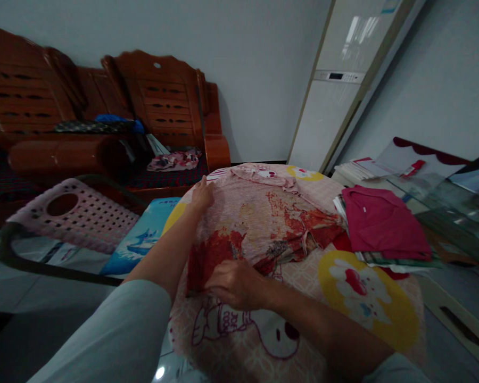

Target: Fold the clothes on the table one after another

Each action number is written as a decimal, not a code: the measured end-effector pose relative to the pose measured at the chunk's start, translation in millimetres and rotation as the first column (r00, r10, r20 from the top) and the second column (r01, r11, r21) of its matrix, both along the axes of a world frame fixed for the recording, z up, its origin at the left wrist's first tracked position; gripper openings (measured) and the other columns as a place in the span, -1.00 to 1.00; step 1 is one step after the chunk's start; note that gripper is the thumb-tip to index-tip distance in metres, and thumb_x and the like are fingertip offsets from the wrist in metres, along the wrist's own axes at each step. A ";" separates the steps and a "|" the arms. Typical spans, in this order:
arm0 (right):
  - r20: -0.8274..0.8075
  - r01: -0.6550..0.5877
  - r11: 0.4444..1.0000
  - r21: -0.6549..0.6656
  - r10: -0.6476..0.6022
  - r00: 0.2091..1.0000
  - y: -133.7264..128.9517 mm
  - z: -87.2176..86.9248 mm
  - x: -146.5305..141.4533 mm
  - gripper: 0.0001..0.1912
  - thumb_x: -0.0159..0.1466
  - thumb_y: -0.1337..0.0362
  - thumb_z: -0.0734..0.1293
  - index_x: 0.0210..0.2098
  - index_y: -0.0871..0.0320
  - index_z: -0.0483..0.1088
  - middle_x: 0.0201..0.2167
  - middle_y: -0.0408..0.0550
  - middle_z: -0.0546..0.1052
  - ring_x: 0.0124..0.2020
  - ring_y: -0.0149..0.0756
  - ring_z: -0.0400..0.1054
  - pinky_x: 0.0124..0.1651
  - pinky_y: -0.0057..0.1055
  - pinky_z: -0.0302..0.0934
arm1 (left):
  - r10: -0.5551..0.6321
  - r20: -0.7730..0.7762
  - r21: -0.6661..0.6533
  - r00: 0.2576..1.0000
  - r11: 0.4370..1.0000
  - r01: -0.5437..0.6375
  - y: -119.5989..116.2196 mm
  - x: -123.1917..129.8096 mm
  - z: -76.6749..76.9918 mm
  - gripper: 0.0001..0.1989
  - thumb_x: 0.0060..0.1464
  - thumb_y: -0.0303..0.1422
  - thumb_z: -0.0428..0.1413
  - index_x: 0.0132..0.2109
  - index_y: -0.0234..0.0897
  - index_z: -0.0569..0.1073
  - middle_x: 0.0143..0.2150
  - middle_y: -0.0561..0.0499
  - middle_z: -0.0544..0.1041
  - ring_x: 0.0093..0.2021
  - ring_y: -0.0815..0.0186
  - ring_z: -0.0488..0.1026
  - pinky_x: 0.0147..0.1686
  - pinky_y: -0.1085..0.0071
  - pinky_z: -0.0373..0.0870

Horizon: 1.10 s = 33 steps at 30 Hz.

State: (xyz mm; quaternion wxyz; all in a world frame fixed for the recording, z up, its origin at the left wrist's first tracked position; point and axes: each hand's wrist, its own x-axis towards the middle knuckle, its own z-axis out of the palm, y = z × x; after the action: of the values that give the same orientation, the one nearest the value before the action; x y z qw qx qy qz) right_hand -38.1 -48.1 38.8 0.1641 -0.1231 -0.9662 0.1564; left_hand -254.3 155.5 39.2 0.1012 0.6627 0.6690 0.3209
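Right hand (236, 283) curled over near-left corner of one pink-and-red shirt (255, 213), can't tell if gripping; shirt spread on worktop (307, 298). Left hand (203, 194) at shirt's far-left edge, grip unclear. Right of shirt: one stack of folded clothes (387, 223), magenta on top. Left of shirt: one woven-back chair (98, 213). Beyond shirt, leftward: wooden seating (167, 109), one floral cloth (175, 160) on it.

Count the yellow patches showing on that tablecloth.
3: one patch near the left hand, another beyond the shirt, a third near the pink top. The shirt may hide more.
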 end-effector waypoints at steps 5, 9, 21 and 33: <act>-0.187 0.448 0.871 -0.200 -0.483 0.855 36.6 16.1 69.9 -0.75 0.32 0.40 0.22 -0.20 0.12 0.54 -0.28 -0.06 0.61 -0.24 -0.31 0.46 -0.12 -0.42 0.24 | -0.232 0.079 0.068 0.969 0.972 0.227 -24.5 75.8 34.4 -0.87 -0.06 -0.51 0.15 -0.33 -0.26 0.57 -0.26 -0.14 0.59 -0.06 0.05 0.49 -0.01 0.31 0.32; -0.144 0.819 0.565 -0.102 -0.823 0.549 54.0 16.6 149.5 -0.77 0.27 0.38 0.25 -0.23 0.15 0.57 -0.25 0.05 0.62 -0.20 -0.16 0.48 -0.07 -0.30 0.25 | -0.563 0.151 0.022 0.813 0.824 0.566 -88.9 144.8 37.2 -0.90 -0.05 -0.43 0.17 -0.48 -0.19 0.54 -0.50 -0.02 0.51 -0.32 0.19 0.49 -0.25 0.37 0.31; -0.099 0.948 0.316 -0.044 -0.945 0.311 56.4 -20.0 224.3 -0.71 0.17 0.42 0.23 -0.24 0.23 0.57 -0.24 0.15 0.62 -0.19 -0.13 0.52 -0.07 -0.28 0.32 | -0.662 -0.277 -0.204 0.697 0.749 0.630 -161.9 194.2 -10.0 -0.71 0.13 -0.27 0.10 -0.03 -0.30 0.50 -0.04 -0.31 0.52 -0.12 0.02 0.50 -0.20 0.20 0.38; -0.481 0.837 0.236 -0.494 -0.876 -0.037 60.3 -8.8 250.6 -0.74 0.07 0.20 0.26 -0.38 0.21 0.50 -0.52 -0.06 0.54 -0.50 -0.25 0.42 -0.39 -0.37 0.29 | -0.768 0.010 -0.162 0.640 0.630 0.759 -162.7 197.3 8.5 -0.85 0.23 -0.35 0.04 -0.21 -0.29 0.49 -0.31 0.00 0.55 -0.33 0.34 0.44 -0.29 0.45 0.29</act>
State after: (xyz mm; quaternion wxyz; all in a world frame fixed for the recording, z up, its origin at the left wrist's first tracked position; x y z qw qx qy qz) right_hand 212.5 12.2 30.0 0.5649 -0.6283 -0.5290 0.0784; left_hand -57.0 -7.2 47.7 0.2572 0.8831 0.3507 0.1762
